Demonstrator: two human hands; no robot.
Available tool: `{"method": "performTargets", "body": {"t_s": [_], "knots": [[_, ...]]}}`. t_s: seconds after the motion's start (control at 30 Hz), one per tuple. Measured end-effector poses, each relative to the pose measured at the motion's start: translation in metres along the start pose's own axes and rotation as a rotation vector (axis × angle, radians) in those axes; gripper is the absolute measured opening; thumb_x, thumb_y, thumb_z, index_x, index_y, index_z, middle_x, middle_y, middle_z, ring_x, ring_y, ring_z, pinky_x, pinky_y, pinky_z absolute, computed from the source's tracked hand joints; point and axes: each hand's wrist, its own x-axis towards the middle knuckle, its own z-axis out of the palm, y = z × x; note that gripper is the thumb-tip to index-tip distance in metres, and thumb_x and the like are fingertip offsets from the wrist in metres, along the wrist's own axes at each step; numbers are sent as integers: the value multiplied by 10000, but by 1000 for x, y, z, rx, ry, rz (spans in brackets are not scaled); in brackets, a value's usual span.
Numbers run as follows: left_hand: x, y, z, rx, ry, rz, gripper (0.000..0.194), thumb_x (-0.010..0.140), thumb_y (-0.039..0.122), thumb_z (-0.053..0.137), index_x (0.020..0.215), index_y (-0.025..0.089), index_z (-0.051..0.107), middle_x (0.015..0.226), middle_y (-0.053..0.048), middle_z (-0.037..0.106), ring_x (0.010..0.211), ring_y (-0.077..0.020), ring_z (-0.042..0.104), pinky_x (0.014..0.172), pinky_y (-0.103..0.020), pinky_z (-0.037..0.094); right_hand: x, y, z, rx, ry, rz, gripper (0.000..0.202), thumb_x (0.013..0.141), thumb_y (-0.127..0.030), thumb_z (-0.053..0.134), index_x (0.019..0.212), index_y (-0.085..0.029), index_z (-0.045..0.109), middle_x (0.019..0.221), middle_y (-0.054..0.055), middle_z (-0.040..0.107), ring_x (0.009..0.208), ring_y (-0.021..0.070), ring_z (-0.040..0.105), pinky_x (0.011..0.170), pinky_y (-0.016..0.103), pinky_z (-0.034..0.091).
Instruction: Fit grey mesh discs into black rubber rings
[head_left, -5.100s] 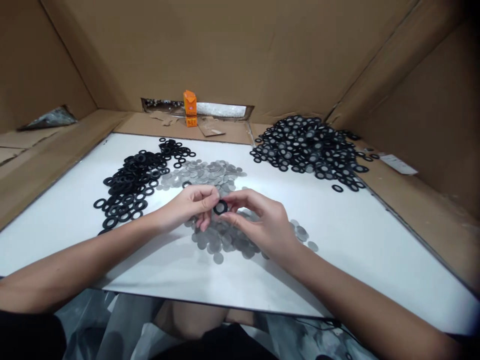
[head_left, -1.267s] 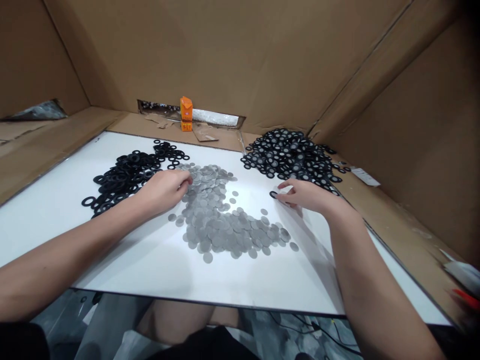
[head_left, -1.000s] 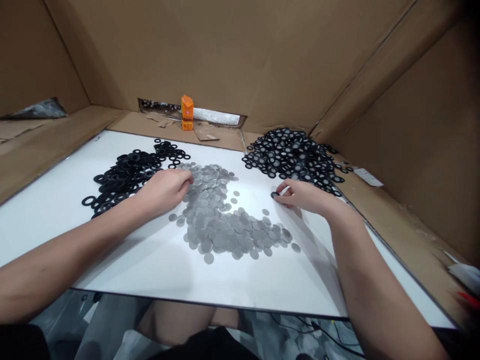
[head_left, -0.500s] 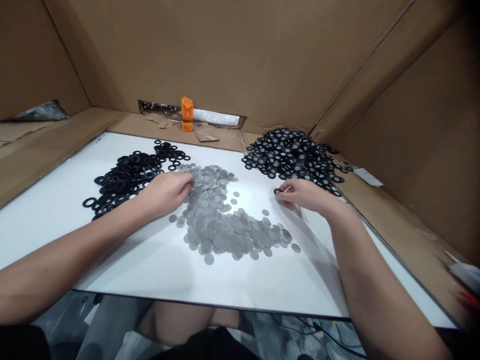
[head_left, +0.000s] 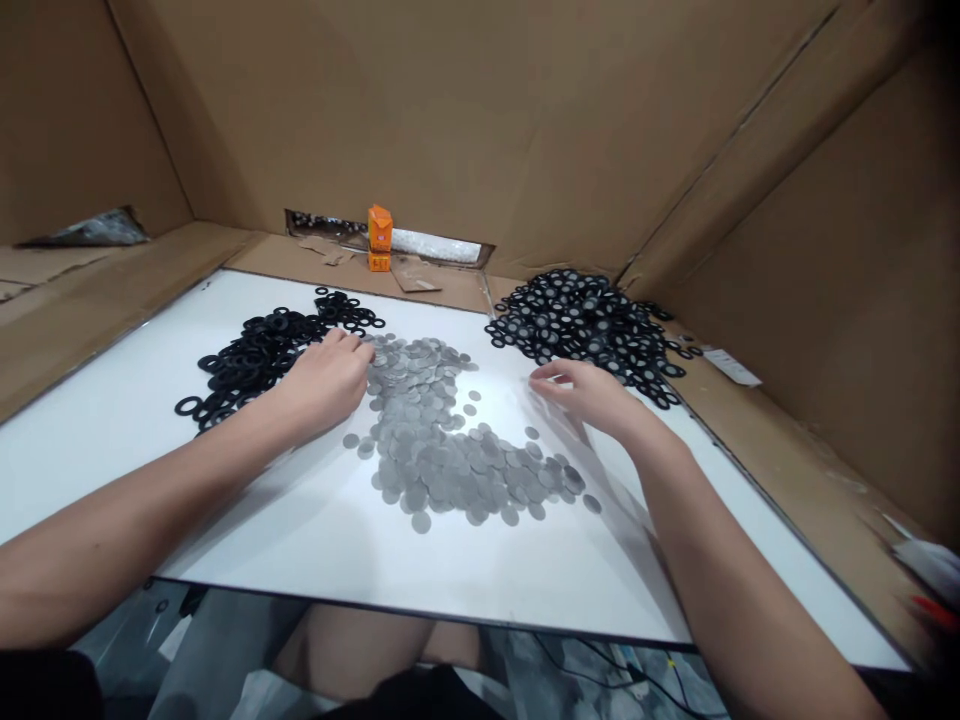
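Loose grey discs [head_left: 450, 465] lie spread over the middle of a white board [head_left: 300, 530]. My left hand [head_left: 336, 375] is closed between the discs and a pile of black rings [head_left: 251, 360]; its fingertips are turned away, so what they hold is hidden. To the right, my right hand [head_left: 574, 388] hovers above the board, thumb and fingers slightly apart, with nothing visible between them. Just beyond it is a heap of black rings with grey centres [head_left: 585, 320].
Cardboard walls [head_left: 420, 120] enclose the board. Behind its far edge stands an orange carton [head_left: 380, 235] beside a slot. A white label [head_left: 731, 367] lies on the cardboard at right. Cables [head_left: 600, 660] hang below the near edge.
The black ring that was in my right fingers is no longer there, and that hand has moved slightly left. My left hand has shifted a little left, toward the black rings.
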Motion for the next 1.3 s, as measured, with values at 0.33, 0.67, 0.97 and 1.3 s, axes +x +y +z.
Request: {"method": "performTargets", "body": {"t_s": [0.33,0.67,0.97,1.3], "knots": [[-4,2,-1,80,-78,10,229,926,221,388,958,135,598,966,-129,632,965,-305,527,738,-396,452,-36,-43,16,-122,-329,-238,308,705,-501,704,855,-237,658,1032,105,613,1097,340,493,922,457,410],[-1,-1,0,-34,-85,2,265,936,292,374,867,153,589,925,-114,615,944,-284,518,756,-378,439,-37,-55,11,49,-281,-275,191,817,-401,617,744,-226,639,896,50,665,919,248,579,796,357,404],[0,-9,1,-157,-163,31,338,832,513,538,855,179,587,971,-109,585,996,-300,486,768,-378,429,-44,-63,14,180,-295,-279,203,893,-359,517,811,-226,646,900,24,682,844,197,598,738,292,404],[0,-7,-3,-111,-193,20,361,835,518,536,855,161,589,950,-120,562,983,-301,466,777,-367,417,-51,-72,21,158,-248,-304,323,945,-353,382,662,-202,420,676,7,540,620,148,471,592,286,331]]}}
